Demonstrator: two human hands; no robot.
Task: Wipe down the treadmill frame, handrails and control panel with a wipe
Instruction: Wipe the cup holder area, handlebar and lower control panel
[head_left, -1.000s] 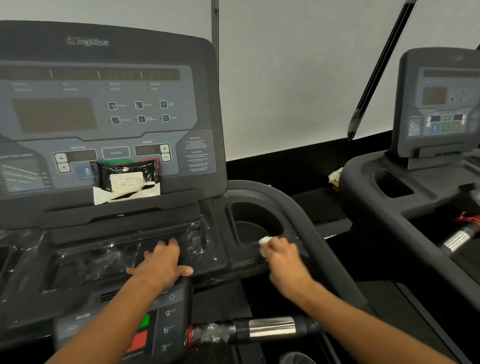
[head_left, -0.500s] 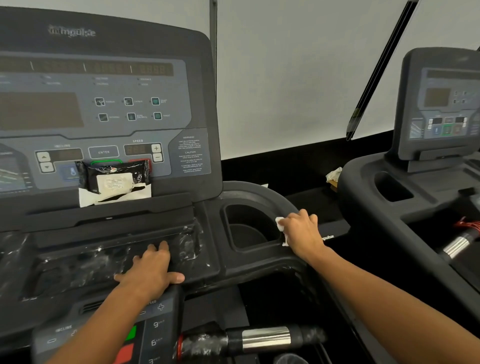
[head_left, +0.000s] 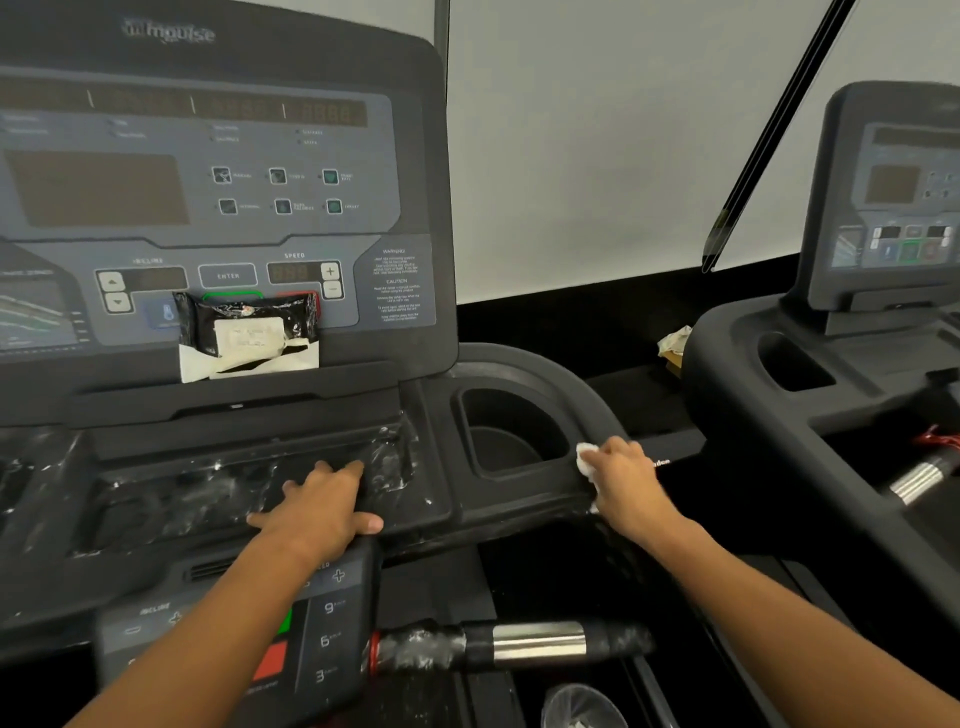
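The treadmill's dark control panel (head_left: 208, 197) fills the left half of the view. Below it is a plastic-wrapped tray (head_left: 171, 499). My left hand (head_left: 317, 506) rests flat on that tray, fingers straight. To the right, my right hand (head_left: 626, 480) grips a white wipe (head_left: 588, 458) and presses it on the black curved handrail (head_left: 561, 387) beside the cup holder (head_left: 509, 436). A handgrip with a chrome band (head_left: 535, 644) sticks out below the console.
A black pack of wipes (head_left: 247, 332) leans on the console ledge. A keypad with red and green buttons (head_left: 291, 644) sits under my left forearm. A second treadmill (head_left: 852, 364) stands at the right. A crumpled tissue (head_left: 674, 340) lies between the machines.
My right hand slid the wipe up the handrail away from me, then a little back toward me. My left hand stayed on the tray.
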